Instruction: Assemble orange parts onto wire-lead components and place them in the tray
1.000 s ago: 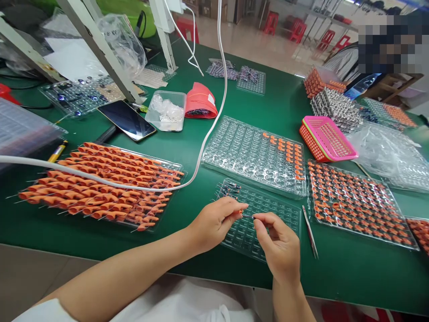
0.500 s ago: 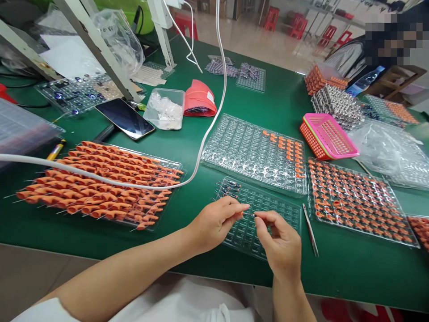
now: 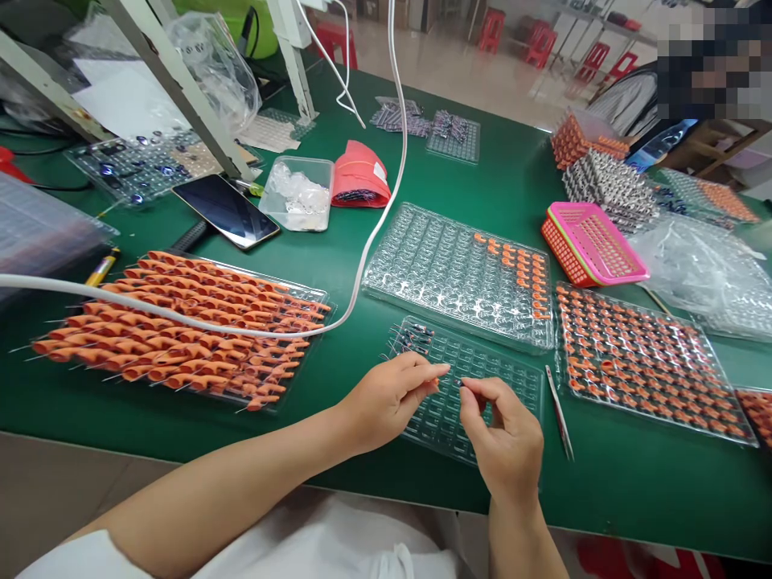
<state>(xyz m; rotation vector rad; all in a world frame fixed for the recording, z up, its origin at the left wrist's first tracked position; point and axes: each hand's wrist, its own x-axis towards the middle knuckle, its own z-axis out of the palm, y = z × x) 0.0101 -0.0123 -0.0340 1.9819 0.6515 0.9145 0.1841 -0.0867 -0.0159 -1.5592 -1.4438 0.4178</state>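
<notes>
My left hand (image 3: 386,406) is closed in a pinch over the clear compartment tray (image 3: 510,378), a bit of an orange plastic piece (image 3: 435,384) showing at its fingertips. Facing it, my right hand (image 3: 507,438) pinches a tiny dark part (image 3: 461,383) between thumb and forefinger. A small gap separates the two sets of fingertips. Several small dark parts with thin wires (image 3: 416,334) lie at the tray's far left corner. To the right of my right hand rests a pair of tweezers (image 3: 560,414).
Orange pieces with wires (image 3: 181,322) fill a tray on the left. A partly filled clear tray (image 3: 434,257) lies ahead, and a full tray of orange parts (image 3: 651,366) to the right. Pink basket (image 3: 594,237), phone (image 3: 226,211) and a hanging white cable (image 3: 367,249) surround the area.
My right fingertips have drawn slightly right, widening the gap to my left hand a little. The left hand keeps its pinch, almost still.
</notes>
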